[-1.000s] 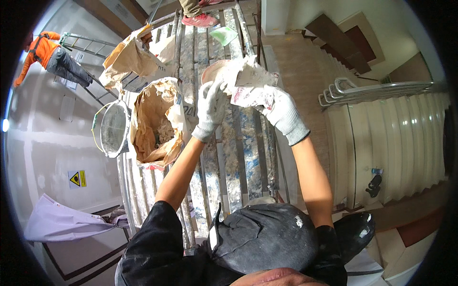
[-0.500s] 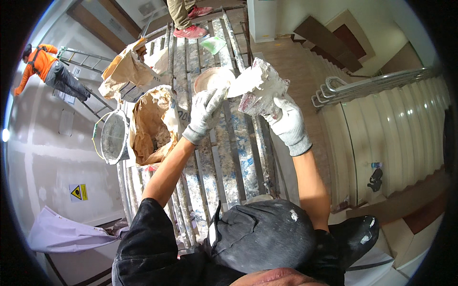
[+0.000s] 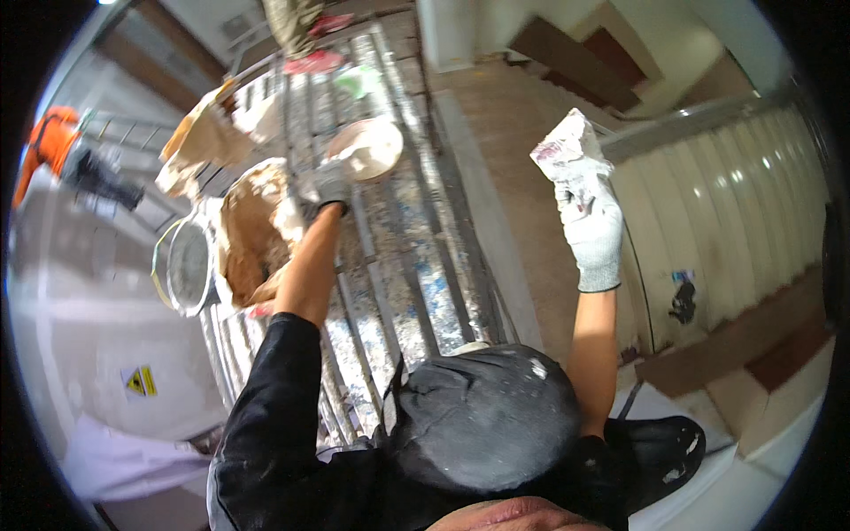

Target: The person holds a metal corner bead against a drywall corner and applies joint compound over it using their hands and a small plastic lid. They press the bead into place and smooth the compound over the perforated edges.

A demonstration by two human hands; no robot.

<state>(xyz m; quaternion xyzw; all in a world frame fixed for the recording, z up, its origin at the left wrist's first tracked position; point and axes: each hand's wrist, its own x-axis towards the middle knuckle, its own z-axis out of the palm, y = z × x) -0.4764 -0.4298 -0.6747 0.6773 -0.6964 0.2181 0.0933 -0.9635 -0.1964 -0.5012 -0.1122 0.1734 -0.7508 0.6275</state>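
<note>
I wear a knitted work glove on my left hand (image 3: 329, 188), grey and dusted with pale powder, its cuff ending at the wrist. The glove on my right hand (image 3: 589, 217) is a lighter grey-white knit, speckled with dark smears and closed by a ribbed cuff. Below both cuffs my forearms are bare. A black short sleeve (image 3: 270, 389) covers my left upper arm, and the black garment below it carries white paint flecks.

Paint-spattered metal planks (image 3: 398, 265), a torn brown paper sack (image 3: 252, 239), and grimy knitted cloth gloves (image 3: 591, 221).
</note>
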